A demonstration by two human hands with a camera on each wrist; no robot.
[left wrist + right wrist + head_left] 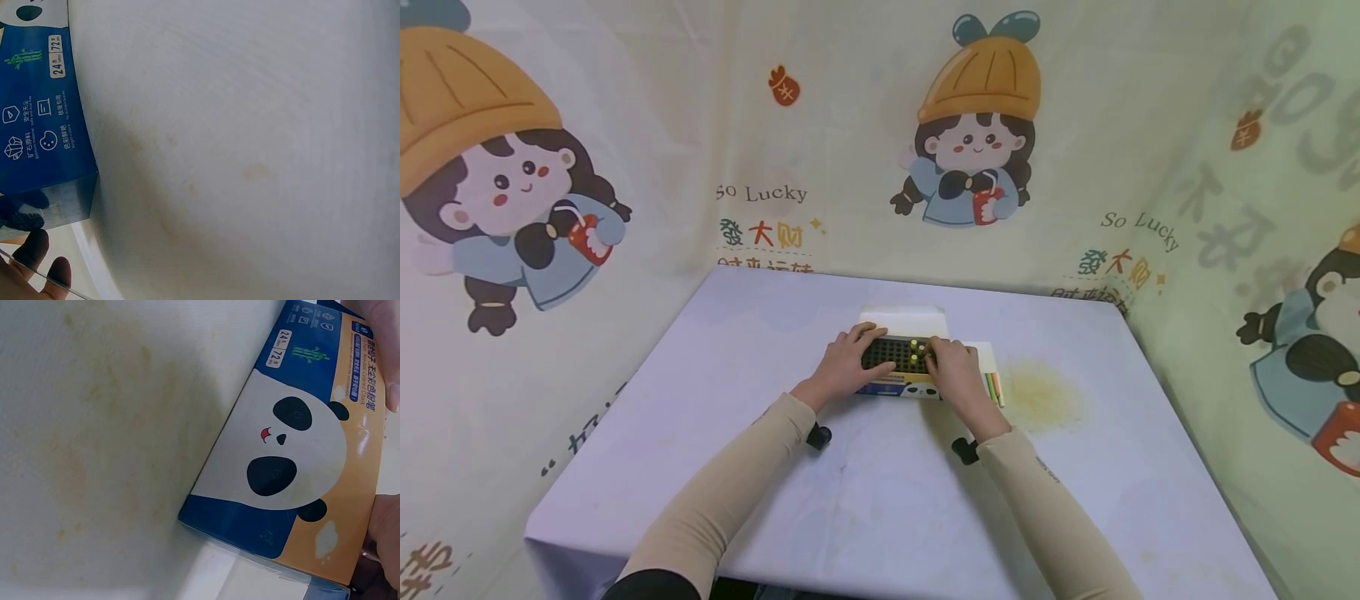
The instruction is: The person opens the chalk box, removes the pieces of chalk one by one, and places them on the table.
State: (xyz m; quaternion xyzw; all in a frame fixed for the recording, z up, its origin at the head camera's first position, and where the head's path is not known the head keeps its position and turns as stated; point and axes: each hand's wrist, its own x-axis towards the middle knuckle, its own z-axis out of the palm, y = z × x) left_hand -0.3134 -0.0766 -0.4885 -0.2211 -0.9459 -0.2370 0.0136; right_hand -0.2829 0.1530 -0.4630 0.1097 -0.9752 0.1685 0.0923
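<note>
A chalk box with a panda printed on its front sits on the table, its lid flap raised behind it. Inside, a dark tray of holes shows, with a few yellow chalk sticks upright at its right part. My left hand holds the box's left end, thumb over the front edge and fingers toward the back. Over the box's right end, my right hand has its fingers curled and pinches a chalk stick, which the fingers mostly hide.
Several coloured chalk sticks lie just right of the box, by a white flap or card. A yellow stain marks the white tablecloth farther right. A printed curtain surrounds the table at the back and sides.
</note>
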